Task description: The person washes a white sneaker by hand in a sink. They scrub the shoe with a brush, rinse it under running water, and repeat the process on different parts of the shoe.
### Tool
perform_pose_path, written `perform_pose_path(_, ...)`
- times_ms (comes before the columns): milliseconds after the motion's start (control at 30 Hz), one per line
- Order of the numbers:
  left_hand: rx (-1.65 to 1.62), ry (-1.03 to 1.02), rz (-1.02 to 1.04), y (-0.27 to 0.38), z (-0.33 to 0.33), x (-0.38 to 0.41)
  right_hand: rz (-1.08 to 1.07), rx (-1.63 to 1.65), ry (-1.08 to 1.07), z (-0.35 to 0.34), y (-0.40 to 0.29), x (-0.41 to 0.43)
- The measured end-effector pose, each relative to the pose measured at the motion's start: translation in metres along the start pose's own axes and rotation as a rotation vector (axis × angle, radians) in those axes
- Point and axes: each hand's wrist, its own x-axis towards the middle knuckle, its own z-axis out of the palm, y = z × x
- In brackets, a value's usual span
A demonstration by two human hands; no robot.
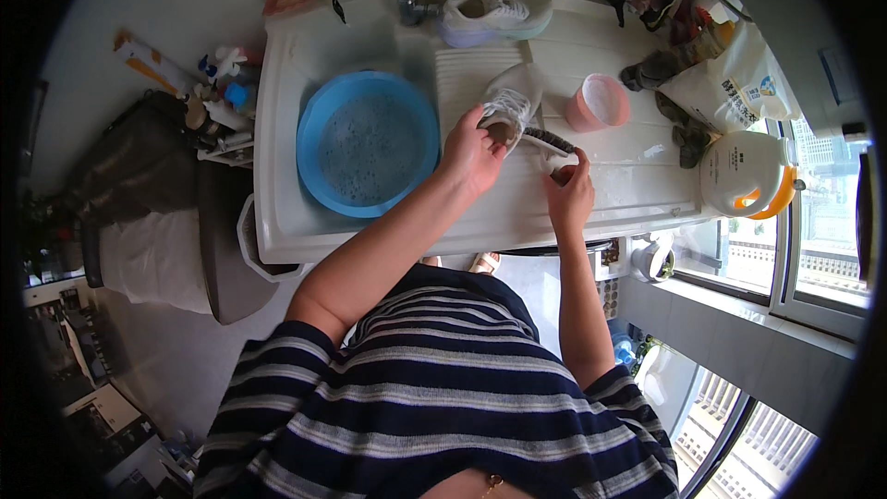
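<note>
My left hand (474, 154) grips a white lace-up sneaker (514, 98) by its heel end, toe pointing away from me. The shoe is held over the sink's ribbed washboard (461, 73). In my right hand (572, 195) is a scrub brush (551, 140) with dark bristles and a pale handle. Its far end lies close beside the shoe's heel; whether they touch I cannot tell. A second white sneaker (495, 17), with a pale purple and green sole, lies behind, near the faucet.
A blue basin (305, 152) of sudsy water sits in the sink bowl at left. On the white counter (637, 187) stands a pink cup (584, 114) with whitish contents. Detergent jug (734, 170), plastic bag (738, 86) and dark cloths (651, 69) line the right end; a metal faucet (409, 10) rises behind.
</note>
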Motion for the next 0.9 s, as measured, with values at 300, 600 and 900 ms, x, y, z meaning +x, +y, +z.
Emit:
perform_pose_path(300, -0.166, 0.242, 0.131, -0.020, 0.009, 0.073, 0.203, 0.462, -0.095, -0.055, -0.010, -0.015)
perform_pose_path(600, -0.073, -0.015, 0.121, -0.015, -0.013, 0.082, 0.192, 0.801, -0.251, -0.103, -0.025, 0.010)
perform_pose_path(900, -0.076, -0.259, 0.074, -0.010, 0.016, 0.049, -0.427, -0.191, -0.544, -0.049, -0.113, 0.079)
